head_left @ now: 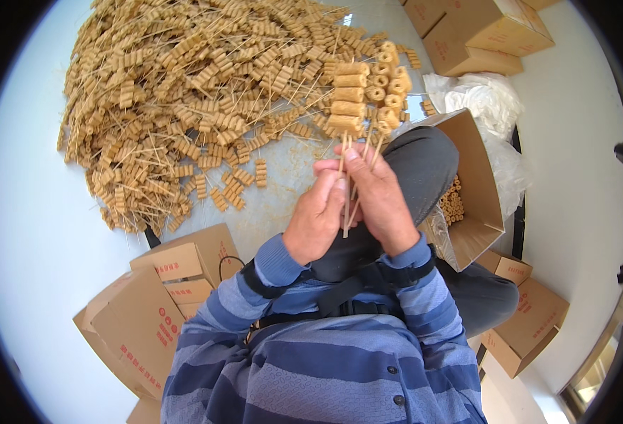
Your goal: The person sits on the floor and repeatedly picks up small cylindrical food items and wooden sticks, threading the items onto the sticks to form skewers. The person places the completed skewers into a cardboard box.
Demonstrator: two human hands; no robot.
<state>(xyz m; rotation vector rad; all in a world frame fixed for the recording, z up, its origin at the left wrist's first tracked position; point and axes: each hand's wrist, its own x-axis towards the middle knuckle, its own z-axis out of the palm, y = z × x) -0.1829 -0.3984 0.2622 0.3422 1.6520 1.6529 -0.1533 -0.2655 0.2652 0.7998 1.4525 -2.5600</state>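
Both my hands meet in front of my lap, closed round the thin wooden sticks of several skewers. My left hand (315, 220) pinches the sticks low down, thumb on top. Just beside it, my right hand (380, 196) wraps round the sticks, its thumb pressed near the food end. Beyond the fingers stick out the skewered food rolls (349, 99), tan, ridged and tube-shaped, stacked across the nearer stick. To their right, a bunch of similar skewers (389, 88) shows hollow roll ends. Which stick each finger grips is partly hidden.
A large heap of loose skewers (205, 85) spreads over the floor ahead and left. By my right knee an open cardboard box (479, 184) holds packed skewers (453, 203). White plastic bags (484, 102) lie behind it. More cartons (138, 325) stand left, far right and lower right.
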